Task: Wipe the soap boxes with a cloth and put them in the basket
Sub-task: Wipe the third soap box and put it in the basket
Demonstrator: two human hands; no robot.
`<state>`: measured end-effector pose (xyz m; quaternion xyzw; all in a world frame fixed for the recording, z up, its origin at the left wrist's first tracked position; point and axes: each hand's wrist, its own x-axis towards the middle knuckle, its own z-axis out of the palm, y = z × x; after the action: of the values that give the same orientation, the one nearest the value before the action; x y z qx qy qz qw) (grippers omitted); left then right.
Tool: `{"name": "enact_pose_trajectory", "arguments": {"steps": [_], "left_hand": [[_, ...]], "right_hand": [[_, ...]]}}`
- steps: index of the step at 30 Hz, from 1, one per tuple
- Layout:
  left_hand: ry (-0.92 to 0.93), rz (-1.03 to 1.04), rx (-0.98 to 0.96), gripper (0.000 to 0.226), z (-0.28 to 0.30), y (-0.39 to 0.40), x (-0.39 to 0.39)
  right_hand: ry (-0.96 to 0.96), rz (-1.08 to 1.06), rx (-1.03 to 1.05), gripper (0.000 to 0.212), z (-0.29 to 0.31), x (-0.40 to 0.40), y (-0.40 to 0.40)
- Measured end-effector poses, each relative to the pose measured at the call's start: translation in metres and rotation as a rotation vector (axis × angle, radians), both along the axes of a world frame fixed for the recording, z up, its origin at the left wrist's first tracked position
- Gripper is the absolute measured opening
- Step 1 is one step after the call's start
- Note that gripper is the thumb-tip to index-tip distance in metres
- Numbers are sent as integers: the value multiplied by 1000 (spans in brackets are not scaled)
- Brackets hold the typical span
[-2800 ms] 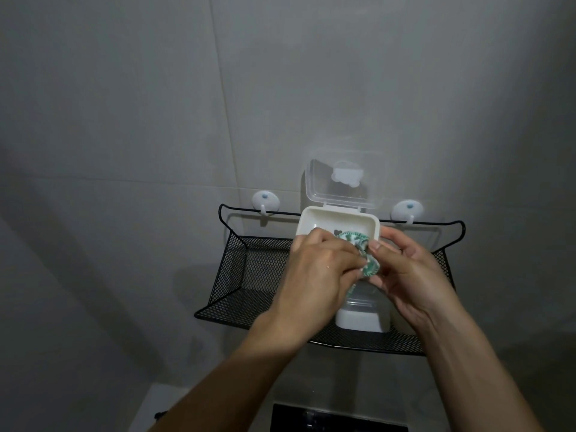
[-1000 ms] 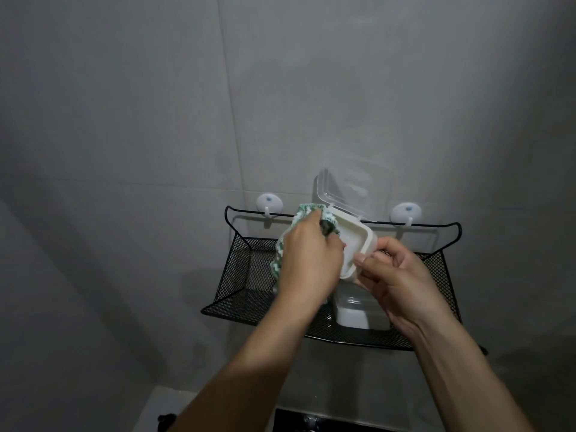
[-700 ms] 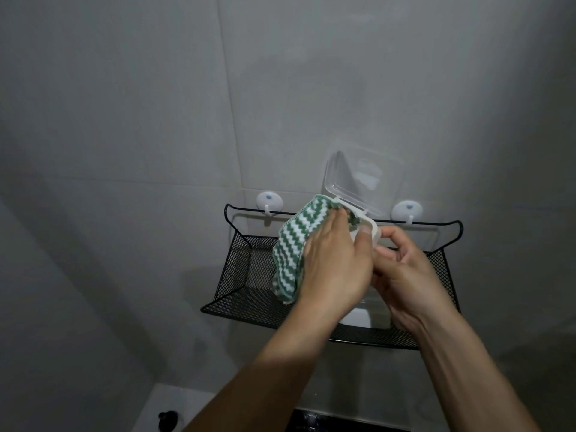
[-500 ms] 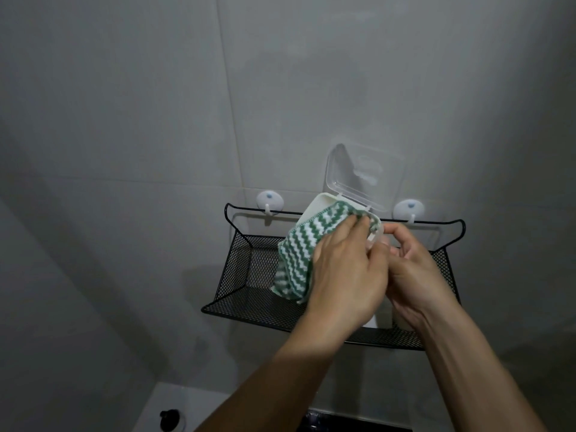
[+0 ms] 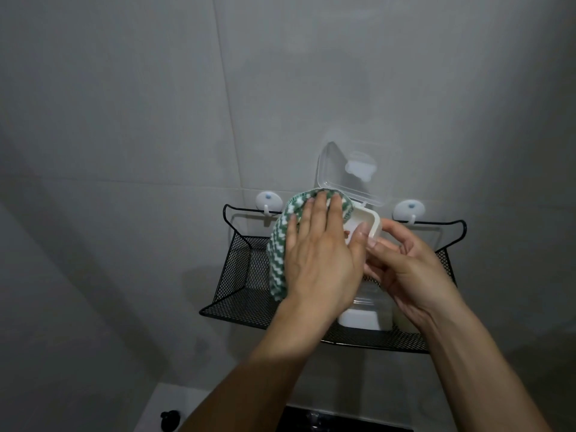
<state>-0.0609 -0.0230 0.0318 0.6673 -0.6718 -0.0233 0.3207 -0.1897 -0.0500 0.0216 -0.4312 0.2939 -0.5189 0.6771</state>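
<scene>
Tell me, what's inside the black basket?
One closed white soap box sits in the basket; the cloth hangs into it. Both hands cover the rest.

You hold the white soap box (image 5: 369, 226), clear lid (image 5: 352, 174) open, above the black mesh basket (image 5: 237, 275); the green-striped cloth (image 5: 280, 244) covers its left side; another box (image 5: 364, 316) sits inside the basket.

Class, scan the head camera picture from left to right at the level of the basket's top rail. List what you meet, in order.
Left wall hook → green-and-white striped cloth → left hand pressing the cloth → open white soap box → right hand holding the box → right wall hook → right end of the black mesh basket.
</scene>
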Motion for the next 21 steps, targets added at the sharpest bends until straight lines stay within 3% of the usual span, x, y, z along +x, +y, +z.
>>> {"name": "enact_pose_trajectory", "arguments": {"steps": [11,18,21], "left_hand": [[172,-194,21,74,-4,19,-28],[250,-219,31,59,-2,24,-25],[216,-241,-13,50,-2,24,-17]], "right_hand": [[-45,16,26,44,-10,4,-5],[-62,1,57,47,-6,-5,-8],[-100,-49,86,31,-5,-7,-8]]}}
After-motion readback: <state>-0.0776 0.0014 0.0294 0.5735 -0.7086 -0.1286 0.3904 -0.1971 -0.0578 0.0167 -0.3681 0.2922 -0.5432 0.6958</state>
